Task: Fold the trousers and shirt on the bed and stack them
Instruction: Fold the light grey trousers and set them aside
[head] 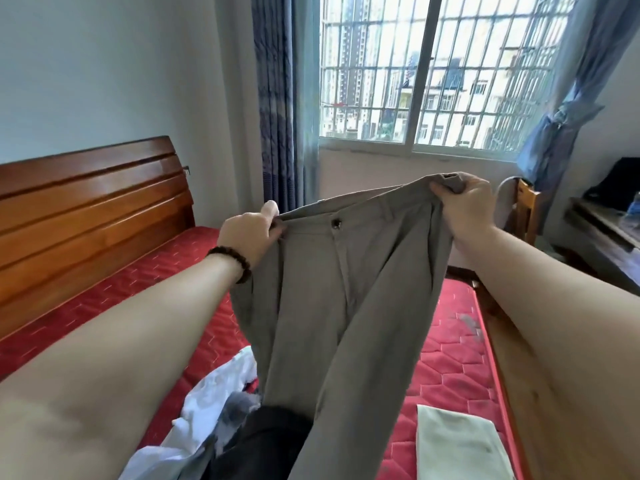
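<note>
I see my left hand [247, 233] and right hand [464, 202] each grasping the grey trousers [332, 299] by the waistband, held up above the red bed [457, 358].

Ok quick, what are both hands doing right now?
Left hand: closed, pinching one end of the waistband of the grey trousers.
Right hand: closed, gripping the other end of the waistband, holding the trousers up over the bed.
</note>
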{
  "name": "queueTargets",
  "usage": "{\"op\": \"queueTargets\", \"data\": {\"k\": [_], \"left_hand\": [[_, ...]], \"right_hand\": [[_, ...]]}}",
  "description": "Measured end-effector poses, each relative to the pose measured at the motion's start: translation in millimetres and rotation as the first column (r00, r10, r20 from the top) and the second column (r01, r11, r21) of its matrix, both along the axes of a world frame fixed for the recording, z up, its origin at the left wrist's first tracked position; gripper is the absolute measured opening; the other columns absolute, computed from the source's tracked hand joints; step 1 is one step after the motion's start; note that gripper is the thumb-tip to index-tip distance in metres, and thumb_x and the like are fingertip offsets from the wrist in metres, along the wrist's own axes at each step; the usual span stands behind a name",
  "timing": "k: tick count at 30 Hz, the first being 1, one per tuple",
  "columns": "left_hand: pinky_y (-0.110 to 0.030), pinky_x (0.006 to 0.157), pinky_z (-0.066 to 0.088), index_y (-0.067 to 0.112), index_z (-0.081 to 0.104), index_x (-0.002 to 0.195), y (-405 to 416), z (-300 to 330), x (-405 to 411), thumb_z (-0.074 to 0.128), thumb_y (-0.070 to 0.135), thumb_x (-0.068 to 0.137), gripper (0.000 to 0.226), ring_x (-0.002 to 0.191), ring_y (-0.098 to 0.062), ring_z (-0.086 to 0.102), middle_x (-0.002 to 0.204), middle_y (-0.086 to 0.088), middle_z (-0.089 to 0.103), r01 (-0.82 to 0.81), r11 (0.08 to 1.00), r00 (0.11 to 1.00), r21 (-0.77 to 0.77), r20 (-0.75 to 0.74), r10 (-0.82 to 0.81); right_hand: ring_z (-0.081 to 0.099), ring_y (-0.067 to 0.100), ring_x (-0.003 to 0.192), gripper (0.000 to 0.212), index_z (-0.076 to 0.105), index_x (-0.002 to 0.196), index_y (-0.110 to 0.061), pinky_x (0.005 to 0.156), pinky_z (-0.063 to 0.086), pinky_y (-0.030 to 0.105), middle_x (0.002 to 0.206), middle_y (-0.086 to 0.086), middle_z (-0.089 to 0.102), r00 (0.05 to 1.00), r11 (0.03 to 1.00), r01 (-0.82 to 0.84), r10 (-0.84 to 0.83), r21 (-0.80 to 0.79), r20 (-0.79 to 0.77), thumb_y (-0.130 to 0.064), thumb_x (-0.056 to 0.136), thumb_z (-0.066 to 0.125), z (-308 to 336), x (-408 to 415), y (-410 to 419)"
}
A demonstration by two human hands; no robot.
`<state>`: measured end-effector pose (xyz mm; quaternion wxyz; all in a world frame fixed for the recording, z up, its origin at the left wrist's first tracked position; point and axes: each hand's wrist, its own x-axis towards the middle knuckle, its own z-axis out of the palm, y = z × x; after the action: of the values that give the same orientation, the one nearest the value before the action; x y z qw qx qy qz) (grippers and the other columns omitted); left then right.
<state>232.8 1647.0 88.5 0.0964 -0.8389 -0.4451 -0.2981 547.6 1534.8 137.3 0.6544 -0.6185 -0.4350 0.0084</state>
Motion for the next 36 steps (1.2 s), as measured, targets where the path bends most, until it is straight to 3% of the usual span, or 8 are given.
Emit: {"op": "queueTargets", "data": {"k": [4,8,12,17,22,27,33,36], "left_hand": [[-0.039,0.066,0.045,0.009,0.047,0.103,18.5,52.7,12.5,0.061,0.063,0.076,0.063,0.08,-0.033,0.064,0.086,-0.01,0.067,0.182,0.98,0.951,0.075,-0.268,-0.156],[-0.037,0.076,0.041,0.01,0.057,0.099,42.9,103.4,18.5,0.06,0.049,0.086,0.042,0.096,-0.03,0.06,0.1,-0.009,0.063,0.049,0.981,0.941,0.188,-0.337,0.018],[-0.038,0.081,0.038,0.015,0.064,0.089,57.6,128.0,13.7,0.064,0.041,0.084,0.027,0.097,-0.031,0.055,0.093,-0.008,0.063,-0.085,0.982,0.984,0.171,-0.142,0.11],[-0.023,0.051,0.035,0.019,0.068,0.074,52.8,157.0,8.5,0.074,0.02,0.072,0.006,0.06,-0.013,0.055,0.057,0.009,0.054,-0.005,0.995,0.93,-0.104,0.365,0.043],[-0.006,0.053,0.036,0.022,0.066,0.083,44.1,194.8,15.6,0.08,0.028,0.069,0.021,0.063,0.004,0.052,0.07,0.016,0.06,0.12,0.993,0.527,-0.018,0.848,-0.048],[0.002,0.047,0.034,0.015,0.069,0.091,26.7,189.9,31.9,0.081,0.013,0.072,0.022,0.068,-0.005,0.056,0.078,0.009,0.063,0.231,0.951,0.634,-0.206,0.773,0.014],[-0.017,0.058,0.053,0.017,0.069,0.087,21.2,242.8,22.5,0.073,0.013,0.082,0.008,0.067,-0.007,0.068,0.086,-0.001,0.071,0.571,0.811,0.3,-0.129,0.952,-0.06],[-0.026,0.064,0.059,-0.001,0.066,0.104,19.7,224.5,17.0,0.067,0.015,0.087,0.023,0.07,-0.016,0.068,0.086,-0.009,0.07,0.62,0.727,0.358,-0.295,0.931,0.072]], "right_hand": [[0.05,0.012,0.07,0.015,0.064,0.066,-0.024,0.069,0.044,0.027,0.066,-0.005,0.06,0.999,0.999,0.036,-0.036,-0.008,-0.006,-0.022,0.078,0.073,29.7,36.4,17.5],[0.063,0.029,0.083,0.031,0.07,0.088,0.0,0.085,0.051,0.047,0.093,0.023,0.069,0.994,0.996,0.089,-0.09,0.018,0.06,-0.029,0.078,0.075,68.0,52.6,35.3],[0.062,0.04,0.088,0.038,0.067,0.089,0.007,0.082,0.048,0.045,0.093,0.027,0.068,0.988,0.995,0.1,-0.1,0.005,0.12,-0.029,0.079,0.076,98.5,59.8,38.9],[0.055,0.019,0.075,0.026,0.072,0.09,-0.001,0.07,0.041,0.031,0.077,0.013,0.065,0.982,0.997,0.067,-0.06,-0.037,0.177,-0.025,0.08,0.075,123.7,60.5,27.8],[0.057,0.018,0.08,0.016,0.071,0.095,-0.011,0.075,0.042,0.027,0.078,0.001,0.065,0.98,0.984,0.082,-0.109,0.159,0.167,-0.024,0.086,0.067,168.4,67.0,21.7],[0.062,0.032,0.094,0.02,0.072,0.102,-0.004,0.082,0.043,0.036,0.097,0.017,0.07,0.932,0.977,0.203,-0.172,-0.063,0.319,-0.018,0.089,0.065,145.6,83.6,8.7],[0.059,-0.004,0.059,0.006,0.071,0.087,-0.021,0.055,0.044,0.007,0.07,-0.013,0.066,1.0,0.988,-0.023,0.021,0.151,0.017,-0.016,0.084,0.071,191.9,108.1,-18.9],[0.063,-0.007,0.062,0.01,0.071,0.092,-0.018,0.055,0.046,0.005,0.08,-0.006,0.069,0.983,0.983,-0.182,0.182,-0.012,-0.011,-0.012,0.083,0.071,177.9,111.9,-31.4]]}}
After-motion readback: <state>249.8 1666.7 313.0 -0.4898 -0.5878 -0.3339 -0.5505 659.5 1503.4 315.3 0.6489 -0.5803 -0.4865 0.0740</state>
